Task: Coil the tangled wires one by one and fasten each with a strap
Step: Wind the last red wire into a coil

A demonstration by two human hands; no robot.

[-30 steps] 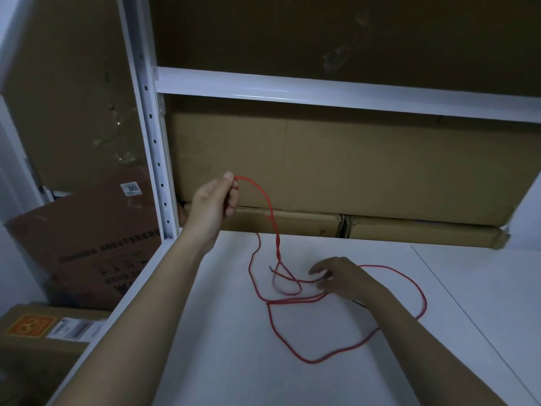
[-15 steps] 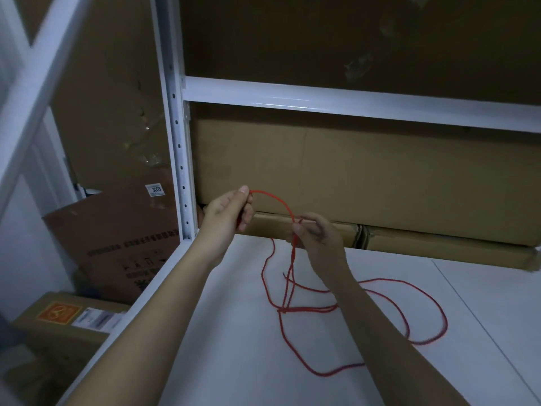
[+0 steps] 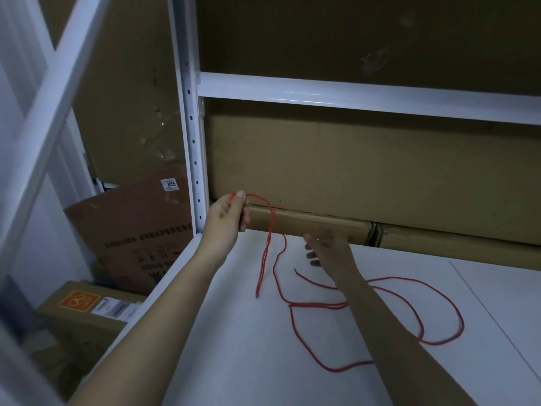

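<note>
Item: 1 red wire [image 3: 380,306], coiling barely begun; left hand [image 3: 227,218] pinches 1 short loop raised at far left, fingers [image 3: 240,197] clamped on it. Right hand [image 3: 329,249] hovers beside the hanging strands, fingers apart, holding nothing. Remainder sprawls loose on the white bench [image 3: 234,361]; no strap visible, fastening outstanding.

Thin red wire [image 3: 295,306] hangs doubled from above, remainder looped loosely on white surface.
</note>
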